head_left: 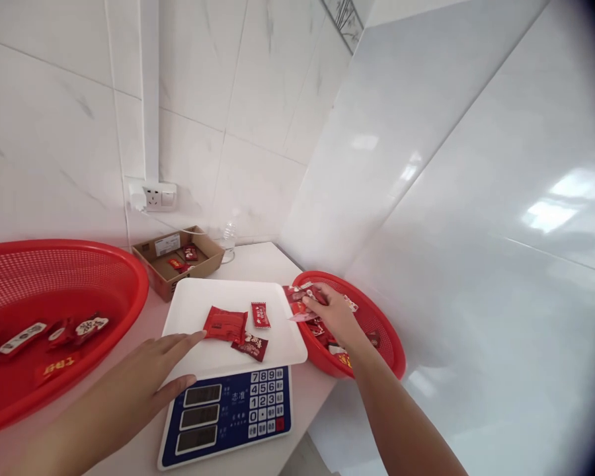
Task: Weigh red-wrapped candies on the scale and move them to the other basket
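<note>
Left hand (143, 373) lies flat at 7 o'clock of the white tray (203, 301) on the scale (228, 416), grip released, fingertips just beside the nearest of three red packets (225, 324) resting on the tray. Right hand (334, 314), at 3 o'clock, is inside the small red basket (394, 347) — grip clenched on further packets (300, 295) at the rim nearest the tray. Judged part-way: three pieces placed, the gripped ones not yet across — others lie in the basket
</note>
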`<state>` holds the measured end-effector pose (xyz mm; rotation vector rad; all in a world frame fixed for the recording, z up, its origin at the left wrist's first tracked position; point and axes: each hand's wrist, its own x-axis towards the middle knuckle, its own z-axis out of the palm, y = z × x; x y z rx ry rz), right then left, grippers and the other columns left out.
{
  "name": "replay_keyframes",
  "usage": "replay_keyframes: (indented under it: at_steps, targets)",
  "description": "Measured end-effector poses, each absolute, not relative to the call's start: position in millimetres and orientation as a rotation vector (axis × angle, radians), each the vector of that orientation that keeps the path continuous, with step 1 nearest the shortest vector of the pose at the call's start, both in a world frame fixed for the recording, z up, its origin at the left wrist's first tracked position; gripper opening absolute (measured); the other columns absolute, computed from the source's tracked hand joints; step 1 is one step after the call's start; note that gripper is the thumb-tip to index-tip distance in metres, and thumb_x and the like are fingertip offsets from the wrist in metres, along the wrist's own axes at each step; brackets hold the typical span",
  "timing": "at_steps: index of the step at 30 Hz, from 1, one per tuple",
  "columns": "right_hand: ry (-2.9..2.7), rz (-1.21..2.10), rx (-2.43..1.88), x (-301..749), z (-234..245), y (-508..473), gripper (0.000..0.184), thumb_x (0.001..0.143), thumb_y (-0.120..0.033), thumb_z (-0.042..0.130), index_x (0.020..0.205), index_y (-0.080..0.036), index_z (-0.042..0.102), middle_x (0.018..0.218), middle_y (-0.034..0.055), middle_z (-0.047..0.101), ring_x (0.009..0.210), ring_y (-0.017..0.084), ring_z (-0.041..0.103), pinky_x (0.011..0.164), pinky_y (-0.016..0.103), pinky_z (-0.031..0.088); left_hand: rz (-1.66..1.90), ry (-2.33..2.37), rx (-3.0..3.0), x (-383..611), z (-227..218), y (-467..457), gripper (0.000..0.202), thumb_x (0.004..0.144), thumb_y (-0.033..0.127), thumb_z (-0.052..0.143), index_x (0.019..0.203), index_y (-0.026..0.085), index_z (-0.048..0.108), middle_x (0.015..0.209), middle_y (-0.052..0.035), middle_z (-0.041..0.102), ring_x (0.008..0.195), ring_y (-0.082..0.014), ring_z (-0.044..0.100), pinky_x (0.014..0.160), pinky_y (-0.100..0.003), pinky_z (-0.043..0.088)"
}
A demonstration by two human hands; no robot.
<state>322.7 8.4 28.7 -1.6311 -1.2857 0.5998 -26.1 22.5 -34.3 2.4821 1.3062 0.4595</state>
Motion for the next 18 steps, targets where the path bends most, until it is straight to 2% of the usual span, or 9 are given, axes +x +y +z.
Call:
replay_keyframes:
  at_steps: [3,6,13,18]
  targets:
    - [-1.309,0.784,-1.542,292.3,23.0,20.1,0.029,0.07,-0.038,0.069,0.092,-0.019,0.064,0.086,0.0011,0.067,0.076,0.018,0.065,0.061,0.03,0.057,0.431,1.291,2.491,-25.1,-27.9,20.8,0.052,0.09,0.053,0.042,0.139,0.037,0.044,0.138,0.0009,0.056,0.125,-0.0257,0.053,0.098,-0.039,0.05]
    - [-1.281,0.807,-1.513,281.2,11.8,31.6,0.031,0.068,-0.038,0.07,0.093,-0.019,0.063,0.091,0.0011,0.066,0.077,0.016,0.063,0.064,0.029,0.057,0.437,1.288,2.492,-25.3,-26.7,20.3,0.051,0.09,0.052,0.043,0.139,0.037,0.044,0.138,0.0009,0.056,0.125,-0.0255,0.054,0.096,-0.039,0.051]
    - [-1.107,0.711,-1.399,285.2,13.8,13.1,0.04,0.066,-0.043,0.073,0.097,-0.02,0.061,0.096,0.0028,0.067,0.084,0.019,0.065,0.071,0.033,0.058,0.399,1.276,2.49,-27.7,-22.4,18.7,0.054,0.092,0.052,0.039,0.142,0.034,0.039,0.139,-0.0028,0.055,0.125,-0.0258,0.052,0.1,-0.041,0.046]
    - [-0.887,0.507,-1.402,303.6,-0.6,-23.9,0.045,0.065,-0.046,0.075,0.098,-0.02,0.062,0.095,0.0042,0.068,0.076,0.018,0.064,0.071,0.034,0.056,0.424,1.318,2.471,-25.7,-5.9,16.9,0.056,0.092,0.054,0.037,0.144,0.03,0.037,0.14,-0.0067,0.054,0.123,-0.0287,0.054,0.098,-0.042,0.046]
